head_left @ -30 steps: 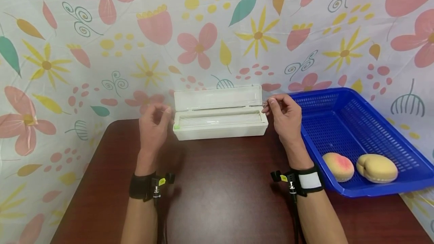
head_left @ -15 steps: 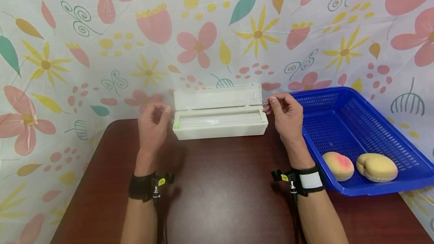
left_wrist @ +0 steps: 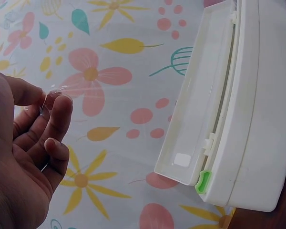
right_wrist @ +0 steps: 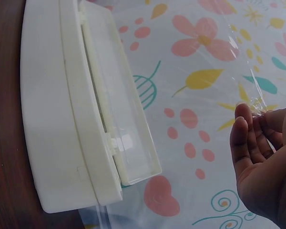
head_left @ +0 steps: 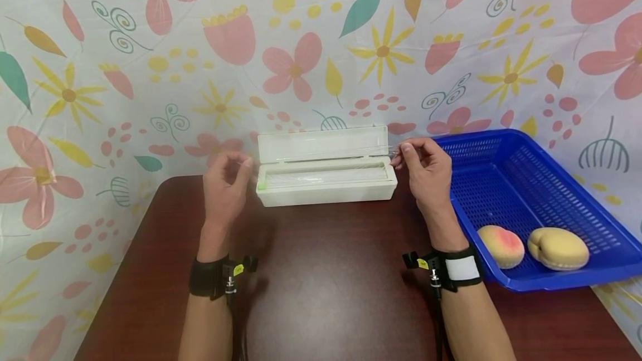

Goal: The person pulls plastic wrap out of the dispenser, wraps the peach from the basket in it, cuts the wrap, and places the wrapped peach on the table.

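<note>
A long white plastic wrap dispenser box (head_left: 326,194) stands on the table with its lid (head_left: 323,144) raised at the back. Inside lies a roll of clear plastic wrap (head_left: 326,176). A green cutter slider (left_wrist: 203,182) sits at the box's left end. Off that end, my left hand (head_left: 224,188) pinches a corner of the clear wrap between thumb and fingers. Past the right end, my right hand (head_left: 428,171) pinches the other corner, where the film is bunched. The film (right_wrist: 248,62) stretches between both hands, nearly invisible against the cloth.
On the right, a blue plastic basket (head_left: 506,196) holds a peach (head_left: 501,245) and a yellow fruit with a crease (head_left: 558,248). A flower-print cloth (head_left: 296,27) hangs behind the dark wooden table (head_left: 326,283).
My right hand has shifted slightly to the right, still pinching the film. The left hand has edged a little left. The box and basket stay in place.
</note>
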Motion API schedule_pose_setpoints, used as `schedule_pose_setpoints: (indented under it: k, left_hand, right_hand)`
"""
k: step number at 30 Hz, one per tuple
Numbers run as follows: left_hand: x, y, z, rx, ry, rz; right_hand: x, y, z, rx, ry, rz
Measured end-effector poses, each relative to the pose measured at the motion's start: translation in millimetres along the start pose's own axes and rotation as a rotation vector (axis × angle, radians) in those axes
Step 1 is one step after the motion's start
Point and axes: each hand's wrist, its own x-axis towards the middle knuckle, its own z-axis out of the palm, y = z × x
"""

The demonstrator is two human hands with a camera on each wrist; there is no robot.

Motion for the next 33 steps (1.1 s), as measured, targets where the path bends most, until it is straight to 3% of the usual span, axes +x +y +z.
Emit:
schedule_pose_setpoints:
  k: [4, 33]
  left_hand:
    - [1.7, 14.6, 0.1, -0.012, -0.003, 0.012]
    - [2.2, 23.8, -3.3, -0.014, 0.006, 0.028]
  right_hand:
    - [0, 4, -1.8, 0.025, 0.001, 0.003]
    - [2, -7, -2.8, 0.085, 0.006, -0.020]
